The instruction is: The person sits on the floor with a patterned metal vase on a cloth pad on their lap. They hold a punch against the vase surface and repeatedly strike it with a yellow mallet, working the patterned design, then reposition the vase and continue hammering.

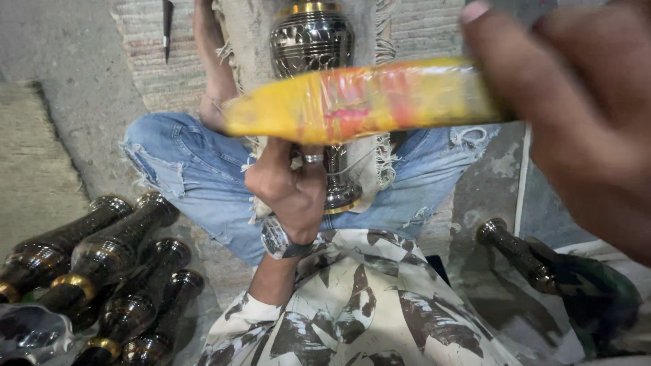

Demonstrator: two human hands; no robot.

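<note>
We sat cross-legged on a grey concrete floor [61,54], with a woven mat [156,61] spread ahead of our knees and a folded fringed cloth [380,163] under the work. A dark pointed tool [167,27] lay on the mat at the top edge.

A long yellow package [359,102], wrapped in clear shiny film with red and orange patches, crossed the middle of the view. Its long axis ran nearly level from left to right, the left end dipping slightly and the right end rising toward our right hand [576,115]. That hand was close to the camera and blurred, its fingers closed on the package's right end.

Behind the package stood an upright engraved metal vase [313,47] with a gold rim. Our left hand [288,190], wearing a wristwatch, was wrapped tight around its narrow stem above the foot.

About 5 dark vases [115,271] lay bundled at lower left, and 1 more [522,254] lay at the right.
</note>
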